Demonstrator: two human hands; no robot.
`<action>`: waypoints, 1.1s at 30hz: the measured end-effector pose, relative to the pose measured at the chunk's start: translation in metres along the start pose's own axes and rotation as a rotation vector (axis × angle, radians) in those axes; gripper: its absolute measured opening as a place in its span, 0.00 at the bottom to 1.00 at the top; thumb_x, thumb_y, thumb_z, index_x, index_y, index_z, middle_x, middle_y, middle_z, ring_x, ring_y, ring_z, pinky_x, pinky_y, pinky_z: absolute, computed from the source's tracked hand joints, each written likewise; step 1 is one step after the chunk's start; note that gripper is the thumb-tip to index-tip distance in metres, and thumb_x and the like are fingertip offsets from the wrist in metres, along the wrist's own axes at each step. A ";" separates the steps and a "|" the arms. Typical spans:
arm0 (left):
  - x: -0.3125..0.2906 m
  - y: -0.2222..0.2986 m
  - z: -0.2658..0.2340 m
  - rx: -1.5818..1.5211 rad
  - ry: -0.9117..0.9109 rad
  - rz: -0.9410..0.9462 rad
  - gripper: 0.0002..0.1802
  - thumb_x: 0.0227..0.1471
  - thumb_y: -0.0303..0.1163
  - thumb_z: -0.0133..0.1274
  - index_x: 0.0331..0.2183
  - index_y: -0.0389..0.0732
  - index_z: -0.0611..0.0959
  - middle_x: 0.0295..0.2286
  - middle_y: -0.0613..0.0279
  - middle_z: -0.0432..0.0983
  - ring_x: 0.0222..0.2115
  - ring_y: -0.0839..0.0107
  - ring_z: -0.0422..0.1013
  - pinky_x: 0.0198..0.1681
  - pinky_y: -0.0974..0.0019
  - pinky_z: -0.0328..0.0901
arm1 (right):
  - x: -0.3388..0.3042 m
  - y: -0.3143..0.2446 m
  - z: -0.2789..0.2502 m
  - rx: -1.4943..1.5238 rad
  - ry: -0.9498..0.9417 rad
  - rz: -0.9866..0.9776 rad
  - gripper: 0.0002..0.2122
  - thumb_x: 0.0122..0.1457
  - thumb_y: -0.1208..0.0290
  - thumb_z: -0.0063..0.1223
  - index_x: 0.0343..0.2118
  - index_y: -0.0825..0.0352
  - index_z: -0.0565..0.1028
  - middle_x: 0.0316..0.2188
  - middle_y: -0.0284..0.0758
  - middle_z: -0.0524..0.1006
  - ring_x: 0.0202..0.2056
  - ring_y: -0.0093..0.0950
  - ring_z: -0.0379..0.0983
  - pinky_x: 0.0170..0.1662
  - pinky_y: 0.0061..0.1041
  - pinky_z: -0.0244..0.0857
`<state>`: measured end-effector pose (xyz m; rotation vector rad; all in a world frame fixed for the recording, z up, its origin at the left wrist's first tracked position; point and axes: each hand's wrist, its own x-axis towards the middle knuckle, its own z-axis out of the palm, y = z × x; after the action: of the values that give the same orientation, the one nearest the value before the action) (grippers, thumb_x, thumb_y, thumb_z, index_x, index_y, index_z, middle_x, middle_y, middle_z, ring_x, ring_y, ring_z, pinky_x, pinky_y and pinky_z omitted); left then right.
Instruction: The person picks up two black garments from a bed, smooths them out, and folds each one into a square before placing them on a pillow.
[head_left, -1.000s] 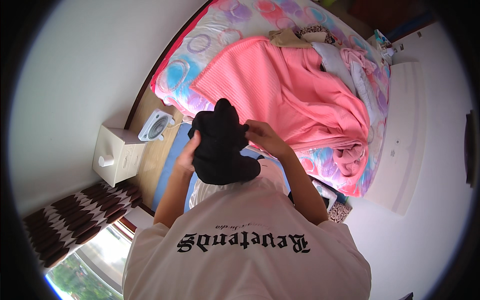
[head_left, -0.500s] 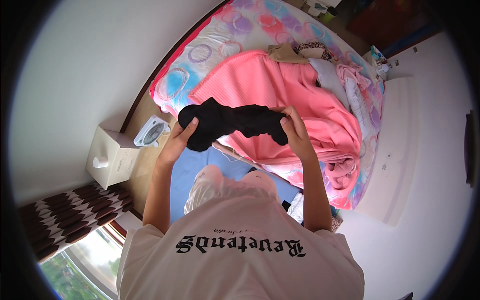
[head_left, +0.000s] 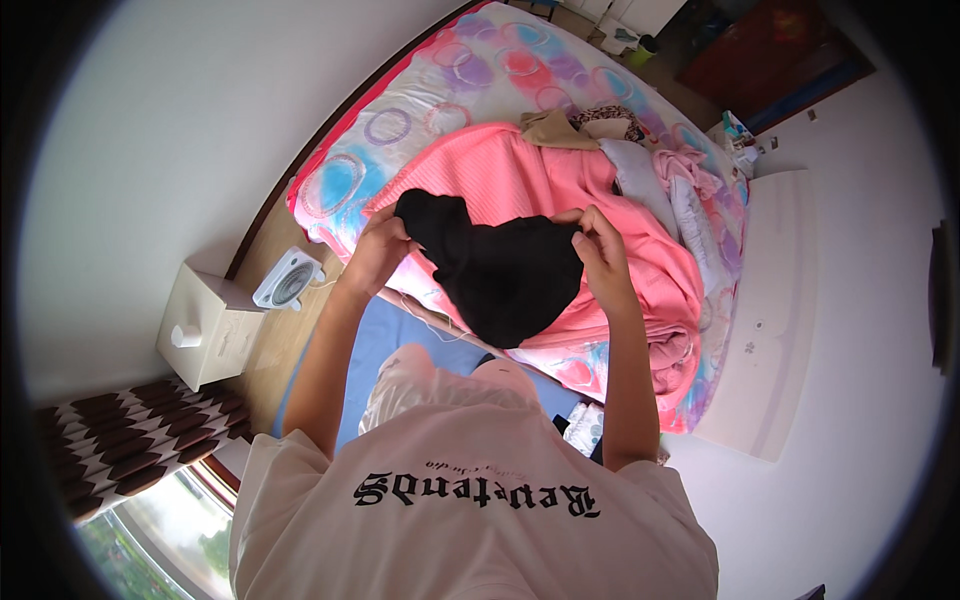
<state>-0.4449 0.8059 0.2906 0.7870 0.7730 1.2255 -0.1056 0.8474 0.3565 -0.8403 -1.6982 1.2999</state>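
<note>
Between my two hands a black piece of cloth [head_left: 512,280], soft and partly folded, hangs above the near side of the bed. Its exact kind does not show. My left hand [head_left: 378,250] grips the left end, fingers closed on the fabric. At the upper right corner, my right hand [head_left: 603,258] pinches the edge between thumb and fingers. The middle of the cloth sags lower than the held ends. Below and behind it lies a crumpled pink blanket [head_left: 640,260], which the cloth partly covers from view.
The bed's patterned sheet [head_left: 335,185] carries a tan garment [head_left: 560,130] and pillows [head_left: 645,180] beyond the blanket. A cream nightstand [head_left: 215,325] and a white fan [head_left: 288,278] stand to the left. Underfoot is a blue mat [head_left: 345,400]; a pale headboard [head_left: 765,320] is at right.
The black cloth has gone from a bunched, stretched strip to a wider piece hanging lower in the middle. My left hand has shifted slightly right and turned. Both hands still hold it.
</note>
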 end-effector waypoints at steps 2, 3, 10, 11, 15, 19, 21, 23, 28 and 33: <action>-0.009 0.018 0.035 -0.223 0.037 -0.016 0.20 0.54 0.25 0.50 0.49 0.34 0.77 0.41 0.61 0.78 0.41 0.69 0.75 0.49 0.67 0.69 | -0.004 0.000 -0.003 -0.001 0.011 0.000 0.07 0.66 0.81 0.43 0.32 0.65 0.60 0.45 0.34 0.79 0.31 0.12 0.55 0.36 0.16 0.54; -0.007 0.014 0.037 -0.094 0.046 -0.005 0.25 0.56 0.35 0.58 0.52 0.34 0.75 0.44 0.58 0.77 0.43 0.68 0.75 0.50 0.64 0.70 | -0.004 -0.002 -0.002 -0.007 0.019 -0.012 0.07 0.65 0.82 0.42 0.32 0.65 0.60 0.46 0.35 0.78 0.33 0.13 0.57 0.38 0.16 0.56; -0.003 -0.002 0.075 0.970 0.191 0.168 0.22 0.43 0.26 0.67 0.42 0.34 0.78 0.32 0.52 0.77 0.36 0.67 0.75 0.42 0.64 0.69 | -0.012 -0.034 0.014 -0.027 -0.013 -0.052 0.04 0.65 0.84 0.37 0.35 0.68 0.63 0.53 0.42 0.75 0.52 0.25 0.70 0.57 0.22 0.58; -0.003 -0.002 0.073 0.892 0.240 0.175 0.19 0.42 0.23 0.61 0.41 0.34 0.79 0.31 0.48 0.77 0.33 0.49 0.76 0.41 0.60 0.71 | -0.012 -0.038 0.015 -0.024 -0.014 -0.056 0.04 0.65 0.84 0.37 0.35 0.68 0.63 0.53 0.42 0.75 0.52 0.25 0.70 0.57 0.22 0.58; 0.002 0.019 0.058 1.030 0.156 0.431 0.20 0.40 0.18 0.56 0.41 0.33 0.79 0.32 0.48 0.70 0.37 0.48 0.74 0.42 0.55 0.70 | -0.014 -0.041 0.002 -0.067 0.046 -0.111 0.07 0.65 0.84 0.35 0.42 0.72 0.67 0.55 0.44 0.73 0.55 0.27 0.70 0.60 0.25 0.57; 0.014 0.037 0.062 1.206 0.115 0.617 0.22 0.35 0.12 0.53 0.39 0.33 0.80 0.35 0.47 0.72 0.39 0.45 0.73 0.43 0.51 0.69 | -0.009 -0.041 -0.016 -0.178 0.086 -0.116 0.05 0.66 0.83 0.35 0.39 0.71 0.67 0.54 0.43 0.74 0.52 0.25 0.70 0.59 0.24 0.57; 0.018 0.051 0.052 1.251 0.133 0.617 0.23 0.35 0.10 0.52 0.38 0.33 0.80 0.35 0.47 0.74 0.39 0.45 0.74 0.43 0.53 0.69 | -0.005 -0.047 -0.021 -0.257 0.173 -0.079 0.04 0.67 0.82 0.37 0.40 0.71 0.66 0.49 0.39 0.76 0.47 0.23 0.70 0.55 0.22 0.59; 0.025 0.062 0.038 1.336 0.237 0.614 0.24 0.34 0.07 0.49 0.38 0.33 0.82 0.35 0.47 0.78 0.40 0.45 0.76 0.43 0.56 0.70 | -0.003 -0.036 -0.038 -0.253 0.272 -0.104 0.04 0.67 0.80 0.38 0.40 0.70 0.67 0.46 0.35 0.77 0.38 0.20 0.64 0.48 0.21 0.60; 0.031 0.088 0.041 1.280 0.241 0.620 0.25 0.37 0.06 0.46 0.40 0.32 0.80 0.35 0.45 0.79 0.40 0.46 0.76 0.45 0.59 0.70 | 0.000 -0.023 -0.068 -0.375 0.349 -0.164 0.03 0.68 0.78 0.40 0.36 0.68 0.65 0.38 0.31 0.73 0.32 0.19 0.56 0.40 0.20 0.56; 0.047 0.108 0.034 0.955 0.146 0.604 0.22 0.46 0.08 0.41 0.43 0.32 0.77 0.34 0.59 0.76 0.41 0.70 0.72 0.51 0.70 0.64 | 0.005 0.011 -0.081 -0.357 0.380 -0.120 0.06 0.70 0.76 0.41 0.34 0.65 0.60 0.29 0.28 0.52 0.32 0.20 0.50 0.37 0.19 0.52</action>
<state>-0.4620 0.8661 0.3959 1.8199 1.3268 1.4341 -0.0347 0.8884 0.3571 -1.0936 -1.6599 0.7076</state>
